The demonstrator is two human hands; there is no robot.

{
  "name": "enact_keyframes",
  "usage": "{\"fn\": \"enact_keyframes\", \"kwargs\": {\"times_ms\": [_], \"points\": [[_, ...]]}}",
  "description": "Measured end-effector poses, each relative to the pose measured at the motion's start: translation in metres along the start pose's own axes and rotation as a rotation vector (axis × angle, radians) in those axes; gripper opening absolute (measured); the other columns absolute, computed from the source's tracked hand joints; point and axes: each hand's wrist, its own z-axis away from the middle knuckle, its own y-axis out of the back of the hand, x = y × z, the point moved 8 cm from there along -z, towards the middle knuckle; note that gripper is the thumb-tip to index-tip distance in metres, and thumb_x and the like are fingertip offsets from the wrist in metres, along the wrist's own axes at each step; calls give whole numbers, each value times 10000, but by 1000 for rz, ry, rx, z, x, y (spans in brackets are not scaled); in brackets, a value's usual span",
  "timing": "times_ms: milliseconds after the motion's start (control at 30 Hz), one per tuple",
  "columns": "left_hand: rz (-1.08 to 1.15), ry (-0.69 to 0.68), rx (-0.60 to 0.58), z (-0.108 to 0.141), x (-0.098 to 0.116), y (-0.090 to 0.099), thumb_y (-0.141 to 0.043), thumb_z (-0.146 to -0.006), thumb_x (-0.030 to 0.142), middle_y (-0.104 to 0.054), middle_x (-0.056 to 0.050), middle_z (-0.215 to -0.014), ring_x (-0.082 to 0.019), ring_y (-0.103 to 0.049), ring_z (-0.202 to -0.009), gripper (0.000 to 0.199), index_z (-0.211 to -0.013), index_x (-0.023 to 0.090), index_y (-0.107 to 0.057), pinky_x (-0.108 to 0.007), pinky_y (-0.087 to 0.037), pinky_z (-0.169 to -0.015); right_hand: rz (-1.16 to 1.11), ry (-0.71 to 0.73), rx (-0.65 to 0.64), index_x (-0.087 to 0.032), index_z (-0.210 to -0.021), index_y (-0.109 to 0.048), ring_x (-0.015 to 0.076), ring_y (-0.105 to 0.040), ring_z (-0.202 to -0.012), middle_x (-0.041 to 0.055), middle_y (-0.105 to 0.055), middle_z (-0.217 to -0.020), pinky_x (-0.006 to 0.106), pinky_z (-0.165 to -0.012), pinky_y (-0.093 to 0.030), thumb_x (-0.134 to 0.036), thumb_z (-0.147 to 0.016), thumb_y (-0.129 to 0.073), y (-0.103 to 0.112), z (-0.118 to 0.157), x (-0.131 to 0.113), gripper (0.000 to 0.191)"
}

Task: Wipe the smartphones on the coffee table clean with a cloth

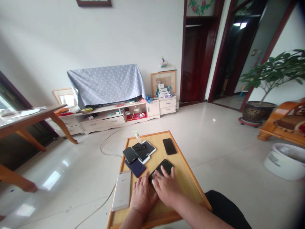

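A black smartphone [168,163] lies at a slant on the wooden tray table [190,187], its dark face up. My right hand [165,186] rests over it, fingers spread across the glass. Beside its near left edge, my left hand [143,194] lies palm down with fingers stretched out; its thumb is partly hidden by the right hand. Left of my hands are a silver-white phone [122,190] lying back up and a dark blue phone [135,167]. Farther back, several phones overlap, with a black one [140,150] on top. Another black phone [169,146] lies alone at the back right.
A small pump bottle [137,136] stands at the tray's far edge. Beyond are a low white cabinet [105,123] and a cloth-covered object [107,84]. A wooden table [35,117] is at left; a potted plant [258,109] and white bucket [283,162] are at right.
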Motion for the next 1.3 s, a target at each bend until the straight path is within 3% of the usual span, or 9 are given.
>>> {"fn": "enact_keyframes", "kwargs": {"times_ms": [133,267,400,633,700,867,1000,1233,1300], "points": [[-7,4,-26,0,-1,-1,-528,-816,301,-516,-127,-1495,-273,-470,-1358,733,-1516,180,-348,-440,-320,-1140,-81,133,-34,-424,-1470,-461,293,-237,-1512,-50,-520,-1505,684,-1175,87,-496,-1068,-162,-8,20,-21,507],[2,-7,-8,0,3,3,-580,-804,450,-546,-132,-1453,-300,-473,-1349,776,-1501,178,-373,-454,-325,-1141,-42,-24,20,-371,-1423,-540,303,-199,-1523,-37,-505,-1516,687,-1174,82,-463,-1071,-119,4,8,17,557],[-2,-5,14,1,5,6,-603,-776,459,-575,-122,-1410,-296,-494,-1322,796,-1491,183,-392,-433,-342,-1127,34,-190,77,-352,-1427,-542,311,-167,-1530,-30,-477,-1536,699,-1168,77,-467,-1068,-109,17,-4,47,574],[-31,-17,-9,0,1,-1,-532,-801,286,-564,-121,-1427,-272,-485,-1325,680,-1462,170,-422,-432,-334,-1124,-97,53,28,-359,-1433,-534,298,-242,-1511,-6,-542,-1488,652,-1196,80,-480,-1066,-198,-3,25,-12,511],[-43,-20,-14,0,1,-2,-525,-788,255,-564,-119,-1426,-267,-482,-1327,679,-1455,166,-429,-429,-331,-1123,-135,78,19,-378,-1419,-544,303,-246,-1509,-20,-553,-1479,661,-1193,85,-468,-1065,-232,-6,31,-16,481],[-28,-28,13,1,6,4,-584,-806,447,-580,-124,-1401,-290,-493,-1312,713,-1445,165,-437,-444,-345,-1119,-56,-43,91,-351,-1394,-572,330,-237,-1509,-20,-537,-1490,727,-1161,62,-457,-1068,-211,11,21,28,498],[-20,-31,43,1,10,10,-605,-786,433,-607,-111,-1362,-286,-517,-1282,709,-1432,184,-454,-438,-364,-1102,53,-180,158,-310,-1429,-545,355,-215,-1513,17,-500,-1520,749,-1151,25,-476,-1060,-231,24,11,57,512],[-25,-15,-9,0,5,2,-583,-772,351,-572,-121,-1422,-289,-485,-1323,688,-1429,181,-464,-431,-336,-1125,-94,46,45,-386,-1450,-503,323,-266,-1501,-2,-489,-1527,731,-1168,10,-533,-1054,-265,-3,31,4,485],[-27,-17,-14,0,5,1,-586,-772,354,-577,-120,-1412,-288,-490,-1317,688,-1427,181,-466,-430,-341,-1122,-110,59,43,-405,-1434,-514,324,-267,-1501,-19,-503,-1516,743,-1161,10,-525,-1058,-261,-2,33,4,469]]}}
